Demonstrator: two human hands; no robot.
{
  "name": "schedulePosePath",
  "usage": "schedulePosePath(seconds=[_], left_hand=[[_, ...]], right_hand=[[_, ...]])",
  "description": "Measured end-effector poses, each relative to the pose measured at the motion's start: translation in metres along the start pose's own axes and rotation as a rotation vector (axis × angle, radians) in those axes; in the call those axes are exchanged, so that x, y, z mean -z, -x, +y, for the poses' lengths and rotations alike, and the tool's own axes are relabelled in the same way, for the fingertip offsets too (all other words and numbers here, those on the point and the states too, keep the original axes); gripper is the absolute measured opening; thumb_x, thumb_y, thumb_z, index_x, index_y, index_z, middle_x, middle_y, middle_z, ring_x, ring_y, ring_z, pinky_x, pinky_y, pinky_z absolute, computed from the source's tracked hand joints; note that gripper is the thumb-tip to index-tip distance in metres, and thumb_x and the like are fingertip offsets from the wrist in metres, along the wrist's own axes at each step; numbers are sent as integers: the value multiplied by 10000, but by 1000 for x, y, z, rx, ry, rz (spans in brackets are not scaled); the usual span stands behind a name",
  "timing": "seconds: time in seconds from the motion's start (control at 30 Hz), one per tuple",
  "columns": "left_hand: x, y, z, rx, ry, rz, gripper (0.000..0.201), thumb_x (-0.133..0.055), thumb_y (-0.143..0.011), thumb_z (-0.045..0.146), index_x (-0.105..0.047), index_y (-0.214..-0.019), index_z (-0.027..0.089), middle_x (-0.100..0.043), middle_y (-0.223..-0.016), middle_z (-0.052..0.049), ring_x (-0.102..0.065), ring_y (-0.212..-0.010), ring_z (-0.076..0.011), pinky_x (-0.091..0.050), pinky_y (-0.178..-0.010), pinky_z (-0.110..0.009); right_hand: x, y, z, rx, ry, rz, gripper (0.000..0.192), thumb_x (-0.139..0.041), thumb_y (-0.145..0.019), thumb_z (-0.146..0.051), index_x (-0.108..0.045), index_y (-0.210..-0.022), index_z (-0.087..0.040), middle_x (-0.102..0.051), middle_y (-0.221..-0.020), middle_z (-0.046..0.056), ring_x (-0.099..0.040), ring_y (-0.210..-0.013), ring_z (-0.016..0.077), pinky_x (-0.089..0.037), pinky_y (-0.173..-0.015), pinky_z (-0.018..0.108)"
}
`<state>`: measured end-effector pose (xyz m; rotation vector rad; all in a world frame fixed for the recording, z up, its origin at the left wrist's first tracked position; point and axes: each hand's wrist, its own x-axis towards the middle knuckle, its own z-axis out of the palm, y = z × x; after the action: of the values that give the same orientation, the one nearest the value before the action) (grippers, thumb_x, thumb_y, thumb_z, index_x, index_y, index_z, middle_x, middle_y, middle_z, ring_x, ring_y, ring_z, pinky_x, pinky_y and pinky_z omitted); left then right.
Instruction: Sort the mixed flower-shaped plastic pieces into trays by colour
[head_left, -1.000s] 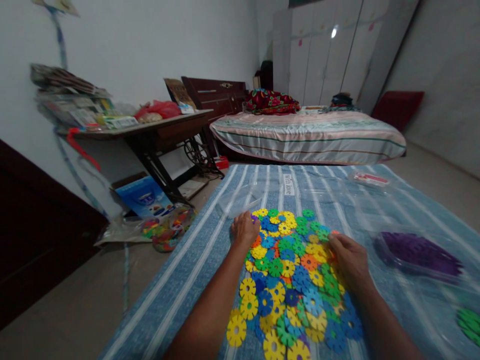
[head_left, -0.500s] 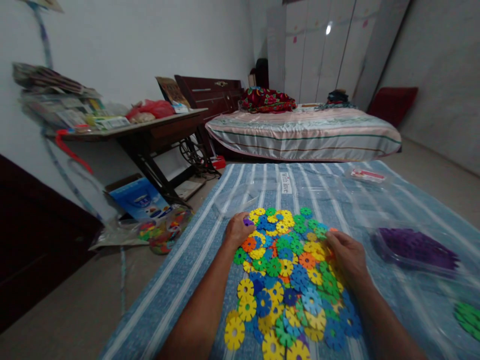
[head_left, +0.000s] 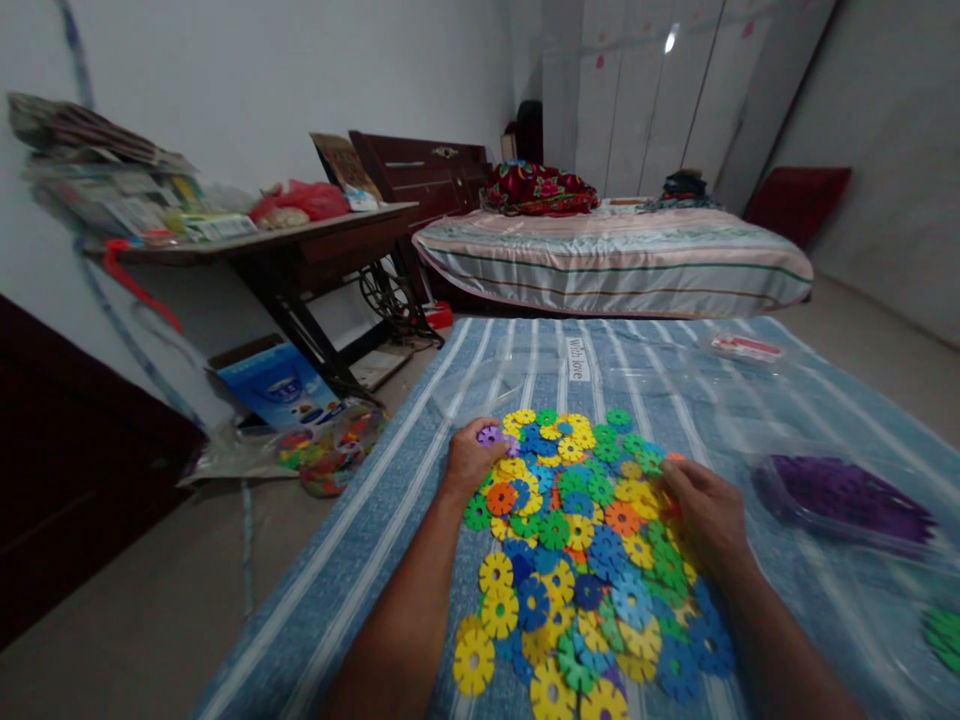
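Note:
A spread pile of notched plastic snowflake discs (head_left: 577, 540) in yellow, green, blue and orange lies on the striped blue cloth. At the pile's far left edge, my left hand (head_left: 474, 462) is closed, with a purple snowflake disc (head_left: 489, 436) between thumb and fingers. A second light-purple piece shows right beside it. My right hand (head_left: 703, 505) rests at the pile's right edge, its fingers drawn together against the discs. An orange disc (head_left: 675, 457) peeks out behind those fingertips; what they grip is hidden.
To the right stands a clear box of purple discs (head_left: 847, 500), with green discs (head_left: 943, 636) nearer me. Clear plastic containers (head_left: 480, 385) lie beyond the pile, by a "With love" label (head_left: 577, 360). A bed (head_left: 615, 262) and a sewing-machine table (head_left: 300, 240) stand behind.
The purple disc in my left hand has tilted up and shows more of its face. My right hand stays at the pile's right edge. The whole view has shifted slightly.

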<state>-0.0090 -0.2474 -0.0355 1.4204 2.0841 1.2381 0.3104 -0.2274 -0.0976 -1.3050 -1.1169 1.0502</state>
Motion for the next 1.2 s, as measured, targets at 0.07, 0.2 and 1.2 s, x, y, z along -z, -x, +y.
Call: schedulePosePath(seconds=[0.07, 0.2, 1.2], left_hand=[[1, 1, 5, 0, 18, 23, 421, -713, -556, 335, -713, -944, 171, -667, -788, 16, -600, -731, -167, -497, -716, -280], [1, 3, 17, 1, 24, 26, 431, -719, -557, 313, -716, -963, 169, -691, -823, 5, -617, -760, -174, -511, -736, -283], [-108, 43, 124, 209, 542, -420, 394, -777, -526, 141, -661, -903, 142, -637, -748, 17, -637, -606, -108, -597, -601, -250]], right_hand=[[0, 1, 0, -5, 7, -1, 462, -740, -713, -593, -726, -779, -136, -638, -654, 38, -531, -508, 128, -416, -423, 207], [0, 2, -4, -11, 11, -8, 454, -726, -725, -588, -728, -784, -139, -636, -647, 38, -509, -484, 124, -402, -409, 215], [-18, -15, -21, 163, -42, -17, 339, -572, -770, -465, -627, -605, -174, -540, -564, -14, -484, -570, 132, -375, -544, 229]])
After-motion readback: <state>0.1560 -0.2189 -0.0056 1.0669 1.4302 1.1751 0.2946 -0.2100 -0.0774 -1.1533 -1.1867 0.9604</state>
